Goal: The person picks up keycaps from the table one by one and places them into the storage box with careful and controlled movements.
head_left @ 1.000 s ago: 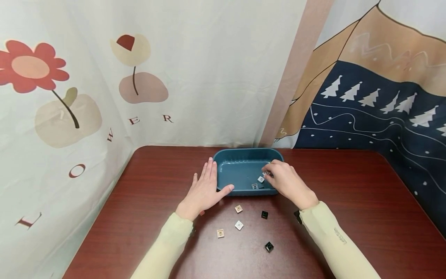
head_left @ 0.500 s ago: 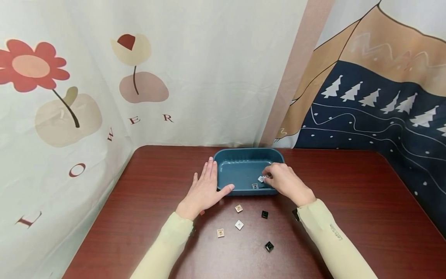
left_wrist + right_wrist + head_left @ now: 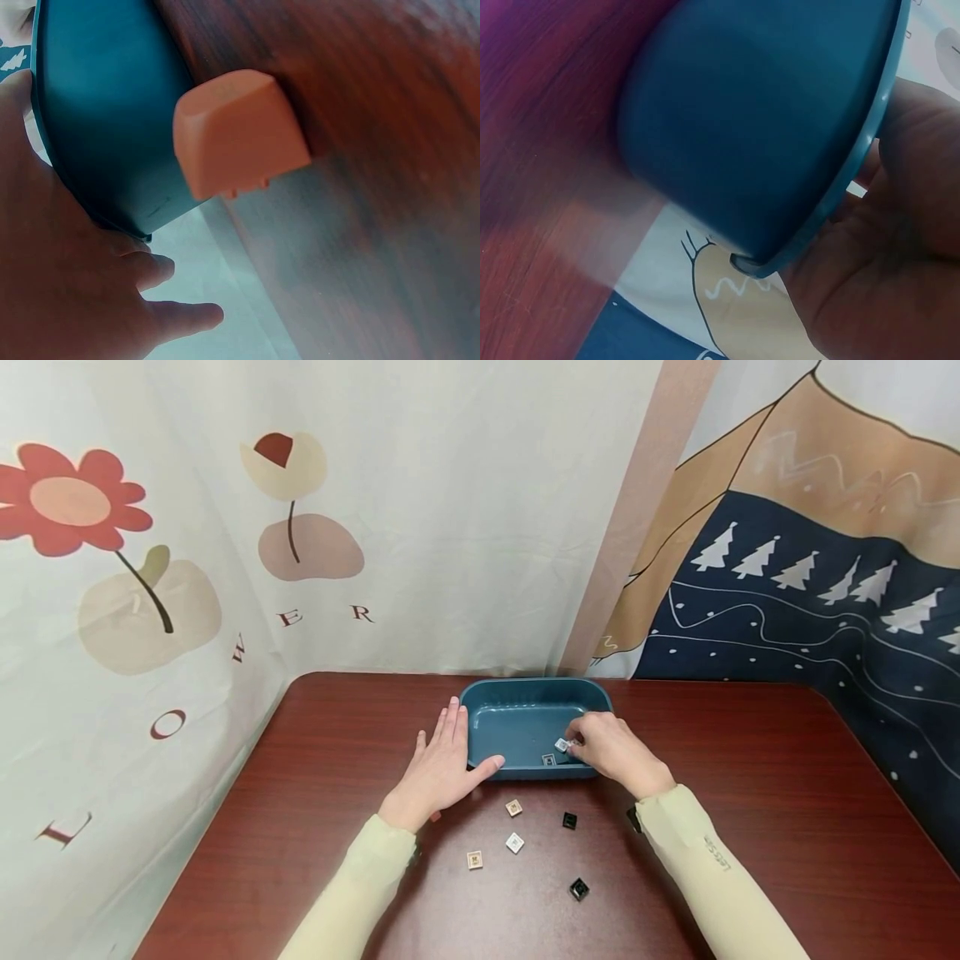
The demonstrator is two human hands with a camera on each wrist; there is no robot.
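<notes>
A blue tray (image 3: 517, 774) stands at the back of the table. My left hand (image 3: 431, 777) lies with straight fingers along its left end, the thumb at the front rim. Reaching over the tray's right end, my right hand (image 3: 618, 752) has its fingertips together low inside, pinching a small whitish keycap mostly hidden by the fingers. Right beside those fingertips lies a white keycap (image 3: 562, 745); a grey keycap (image 3: 549, 760) is near the front wall. In the left wrist view an orange keycap (image 3: 240, 135) appears close by, outside the tray.
In front of the tray, loose keycaps lie on the brown table (image 3: 750, 793): two beige ones (image 3: 475, 860), a white keycap (image 3: 514, 842) and two black ones (image 3: 578, 889). A printed curtain (image 3: 450, 527) hangs behind the table's back edge.
My right hand has lowered slightly into the tray, its fingertips coming down beside the white keycap. The left hand has stayed at the tray's left end.
</notes>
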